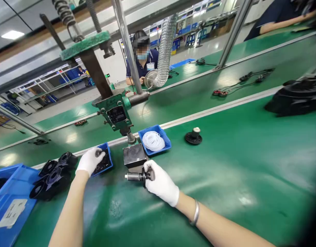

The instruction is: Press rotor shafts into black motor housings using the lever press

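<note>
Your right hand's (161, 183) fingers pinch the shaft (134, 176) near the block (134, 156) under the press (116, 115). Your left hand's (89, 161) fingers curl at a bin (110, 158) of black parts (102, 166); whether they grip any, I cannot tell. A tray (164, 150) beside the block holds white coils (153, 140).

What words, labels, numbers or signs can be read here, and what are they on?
Nothing can be read with certainty.
White label on the blue bin: markings, too blurred to read.
Dark plate on the press: too blurred to read.
Badge on a co-worker: too small to read.
Green sign in the background: too small to read.
</note>
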Demonstrator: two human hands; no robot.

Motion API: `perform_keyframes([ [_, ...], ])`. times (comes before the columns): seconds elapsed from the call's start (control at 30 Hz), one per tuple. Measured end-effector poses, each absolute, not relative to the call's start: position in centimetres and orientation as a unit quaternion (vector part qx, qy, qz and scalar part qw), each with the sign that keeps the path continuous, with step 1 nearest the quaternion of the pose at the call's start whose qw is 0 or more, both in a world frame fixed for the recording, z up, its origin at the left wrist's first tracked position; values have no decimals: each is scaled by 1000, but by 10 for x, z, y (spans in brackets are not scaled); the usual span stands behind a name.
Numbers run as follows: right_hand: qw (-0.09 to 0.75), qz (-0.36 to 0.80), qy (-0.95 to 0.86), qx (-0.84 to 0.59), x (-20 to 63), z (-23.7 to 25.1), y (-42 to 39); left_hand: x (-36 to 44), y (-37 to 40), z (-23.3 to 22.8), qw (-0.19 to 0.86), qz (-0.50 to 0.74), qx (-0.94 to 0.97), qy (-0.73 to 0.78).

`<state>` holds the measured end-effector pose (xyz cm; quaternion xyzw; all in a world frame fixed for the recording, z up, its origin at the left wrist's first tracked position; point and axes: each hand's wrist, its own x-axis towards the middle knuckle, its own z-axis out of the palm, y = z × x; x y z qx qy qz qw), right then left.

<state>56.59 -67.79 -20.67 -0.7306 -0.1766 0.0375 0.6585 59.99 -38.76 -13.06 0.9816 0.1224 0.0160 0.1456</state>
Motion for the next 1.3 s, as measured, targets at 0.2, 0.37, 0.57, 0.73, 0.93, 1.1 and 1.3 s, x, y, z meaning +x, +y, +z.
perform_keyframes([
  [0.2,671,-24,-141,-727,567,-207,-678,519,-457,-144,662,66,744,58],
  [0.37,663,-86,-91,-738,564,-206,-679,489,-512,-183,823,-55,559,89],
  [0.57,620,-201,-106,-751,555,-199,-681,493,-552,-205,822,-85,556,96],
  [0.73,597,-257,-128,-749,552,-200,-683,493,-584,-206,843,-33,523,121],
  [0.93,576,-300,-112,-752,556,-199,-687,492,-598,-213,839,54,529,118],
  [1.1,553,-294,-95,-774,562,-199,-689,490,-591,-219,753,140,633,113],
  [1.3,561,-251,-79,-785,571,-202,-690,486,-588,-210,851,10,511,117],
])
